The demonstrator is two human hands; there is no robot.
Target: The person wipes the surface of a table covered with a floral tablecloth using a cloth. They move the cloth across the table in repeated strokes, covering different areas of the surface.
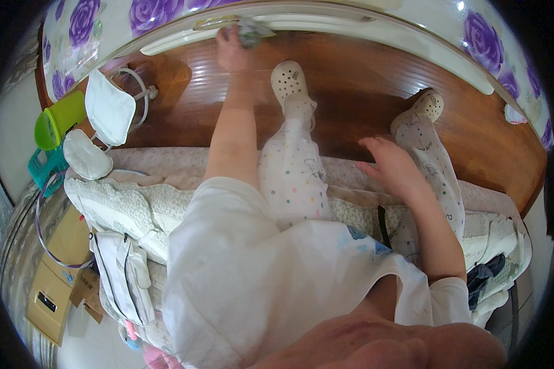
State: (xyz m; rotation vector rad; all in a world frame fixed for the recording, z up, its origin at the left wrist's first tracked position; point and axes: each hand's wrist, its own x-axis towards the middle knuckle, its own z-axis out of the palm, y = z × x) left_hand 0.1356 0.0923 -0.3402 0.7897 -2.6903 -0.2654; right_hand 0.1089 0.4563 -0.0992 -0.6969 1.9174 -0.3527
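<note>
At the upper left of centre, my left hand (pixel 233 51) is closed on a crumpled grey-green cloth or wrapper (pixel 254 33), blurred, so its exact kind cannot be told. It is beside a gold-coloured curved handle (pixel 215 22) on the white ledge of a glossy panel printed with purple roses (pixel 484 39). My right hand (pixel 392 167) hangs with fingers apart over the gap between my legs, near the right knee, holding nothing.
Glossy brown wood (pixel 351 55) lies under my feet in cream clogs (pixel 289 79). To the left are white padded cushions (pixel 110 108) on a tube frame, a lime-green container (pixel 62 117) and a white bag (pixel 122 276). A quilted cover (pixel 138 207) lies on the seat behind my legs.
</note>
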